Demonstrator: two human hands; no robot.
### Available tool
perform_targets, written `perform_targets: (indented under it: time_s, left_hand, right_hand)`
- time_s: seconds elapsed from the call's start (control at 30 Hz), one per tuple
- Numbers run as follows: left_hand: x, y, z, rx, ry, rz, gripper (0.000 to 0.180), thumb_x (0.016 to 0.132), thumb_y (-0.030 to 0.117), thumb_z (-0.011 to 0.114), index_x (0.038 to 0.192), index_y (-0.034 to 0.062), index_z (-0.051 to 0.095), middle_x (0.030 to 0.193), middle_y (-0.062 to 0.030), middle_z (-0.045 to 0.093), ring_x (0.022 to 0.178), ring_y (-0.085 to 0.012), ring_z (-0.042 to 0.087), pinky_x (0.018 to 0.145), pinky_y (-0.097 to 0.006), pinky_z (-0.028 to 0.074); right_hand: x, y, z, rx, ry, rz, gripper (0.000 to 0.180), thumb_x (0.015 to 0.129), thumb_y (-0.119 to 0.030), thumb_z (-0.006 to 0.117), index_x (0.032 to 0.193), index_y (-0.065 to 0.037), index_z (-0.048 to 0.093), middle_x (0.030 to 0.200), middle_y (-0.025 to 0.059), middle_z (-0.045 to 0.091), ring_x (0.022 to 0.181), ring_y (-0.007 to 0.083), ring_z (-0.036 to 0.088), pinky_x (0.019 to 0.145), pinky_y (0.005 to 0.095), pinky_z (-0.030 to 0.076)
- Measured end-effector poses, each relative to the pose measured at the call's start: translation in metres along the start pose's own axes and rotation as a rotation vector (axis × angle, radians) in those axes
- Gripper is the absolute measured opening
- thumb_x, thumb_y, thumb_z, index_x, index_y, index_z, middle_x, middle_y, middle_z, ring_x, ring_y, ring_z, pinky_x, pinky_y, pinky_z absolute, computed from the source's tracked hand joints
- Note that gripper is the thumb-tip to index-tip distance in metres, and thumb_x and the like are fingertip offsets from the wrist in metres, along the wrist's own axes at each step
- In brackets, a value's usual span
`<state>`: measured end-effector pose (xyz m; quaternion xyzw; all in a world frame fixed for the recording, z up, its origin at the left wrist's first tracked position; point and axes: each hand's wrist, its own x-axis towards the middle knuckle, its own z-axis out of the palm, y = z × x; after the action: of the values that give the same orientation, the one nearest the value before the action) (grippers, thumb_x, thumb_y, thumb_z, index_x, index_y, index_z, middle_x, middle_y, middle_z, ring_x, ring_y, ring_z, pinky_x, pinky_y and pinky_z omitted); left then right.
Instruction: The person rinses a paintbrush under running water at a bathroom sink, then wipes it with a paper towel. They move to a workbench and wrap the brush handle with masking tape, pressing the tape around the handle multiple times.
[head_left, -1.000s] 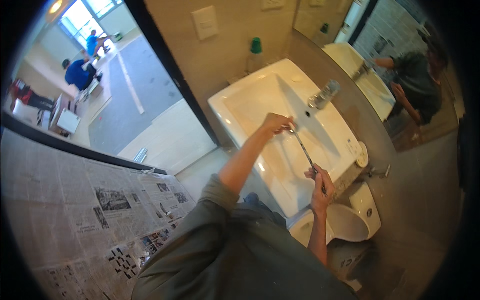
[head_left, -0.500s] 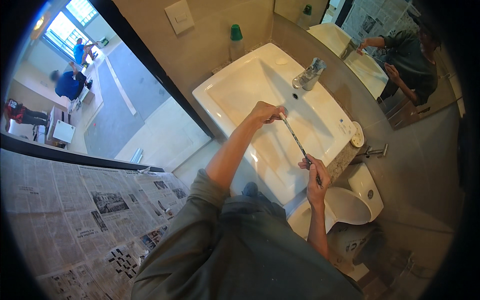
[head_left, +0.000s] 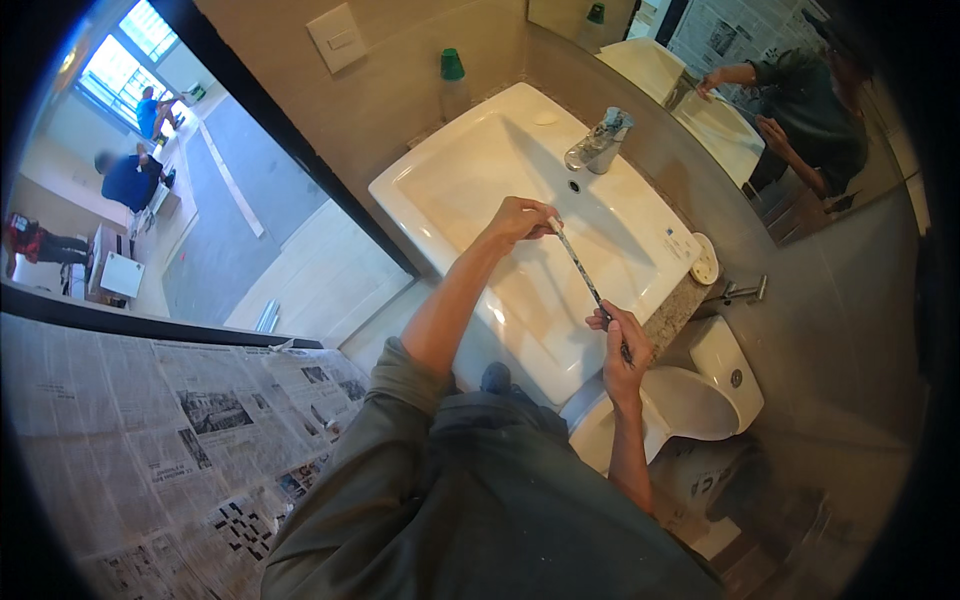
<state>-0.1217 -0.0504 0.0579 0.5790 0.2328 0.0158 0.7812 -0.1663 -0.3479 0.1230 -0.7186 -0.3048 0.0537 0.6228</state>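
Observation:
Over the white sink (head_left: 470, 140), a thin stick (head_left: 578, 262) speckled dark and pale slants between my two hands. My left hand (head_left: 520, 221) pinches its whitish upper end with thumb and fingertips. Lower down and to the right, my right hand (head_left: 624, 345) is closed round the dark end, its tip poking out beside the palm. The stick's kind is not clear. Beyond my hands stands a metal faucet (head_left: 600, 142), its top wrapped or smeared with something mottled. Both hands stay above the bowl, apart from the faucet.
A green-topped clear bottle (head_left: 453, 80) stands behind the sink, and a round pale dish (head_left: 705, 258) at its right corner. A toilet (head_left: 690, 400) is close on my right, a mirror (head_left: 800, 190) beyond. Newspaper (head_left: 120, 400) covers the left surface. Through the doorway, several people (head_left: 135, 180) appear.
My view has shifted slightly, so the sink and faucet sit a little further left in the picture. Both hands keep their hold on the stick, almost unmoved over the sink.

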Motion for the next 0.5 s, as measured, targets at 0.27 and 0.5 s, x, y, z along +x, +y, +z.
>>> perform_targets:
  time_s: [0.27,0.5]
  left_hand:
    - [0.047,0.096,0.012,0.582,0.248,0.336,0.055,0.094,0.057,0.062,0.097,0.0038,0.076,0.083,-0.0148,0.072,0.082,-0.0244,0.07,0.076,-0.037,0.053]
    - [0.064,0.151,0.041,0.69,-0.087,0.243,0.079,0.097,0.07,0.045,0.08,-0.0017,0.072,0.073,-0.0137,0.067,0.073,-0.0233,0.065,0.071,-0.037,0.05]
  right_hand:
    - [0.02,0.001,0.01,-0.025,0.043,0.018,0.028,0.101,-0.001,0.049,0.121,0.009,0.065,0.102,0.0183,0.069,0.091,0.0228,0.071,0.084,0.0332,0.055]
    - [0.043,0.001,0.029,-0.06,0.114,0.035,0.028,0.102,-0.004,0.05,0.123,0.009,0.064,0.104,0.0191,0.069,0.093,0.0237,0.071,0.086,0.034,0.055]
